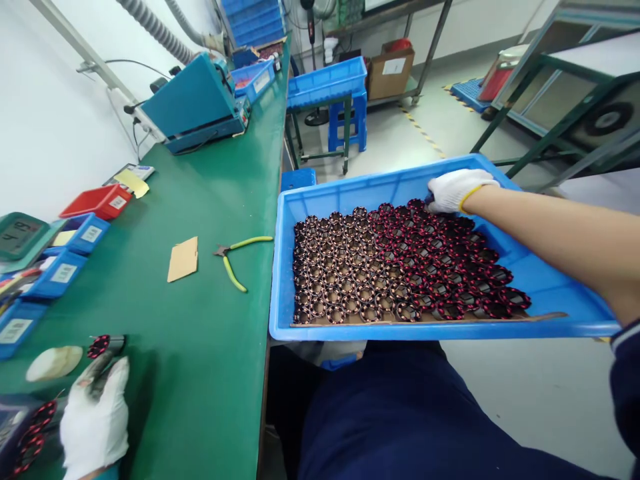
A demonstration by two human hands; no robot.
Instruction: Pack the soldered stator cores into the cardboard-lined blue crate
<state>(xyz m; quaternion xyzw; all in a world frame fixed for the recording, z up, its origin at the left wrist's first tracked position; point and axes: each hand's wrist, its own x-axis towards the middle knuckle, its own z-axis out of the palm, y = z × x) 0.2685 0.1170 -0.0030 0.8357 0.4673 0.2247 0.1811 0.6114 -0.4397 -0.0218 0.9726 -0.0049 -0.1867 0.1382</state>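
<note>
My left hand [97,420], in a white glove with greyed fingertips, is at the lower left over the bench. Its thumb and fingers close on a small ring-shaped motor stator [107,345] with dark red windings; the grip is partly hidden. My right hand [457,190], also white-gloved, reaches into the far side of the blue tray [450,330]. Its curled fingers pinch a dark stator [429,198], mostly hidden by the glove. Rows of copper-wound stators [345,267] fill the tray's left part, and red-wound stators [440,260] stand to their right, on cardboard.
Green-handled cutters [233,257] lie open on the green bench [210,360] beside a cardboard piece [183,259]. A pale rounded block [54,364] and more red-wound stators [33,437] are near my left hand. Small bins [95,202] line the wall; a teal machine [200,100] stands farther back.
</note>
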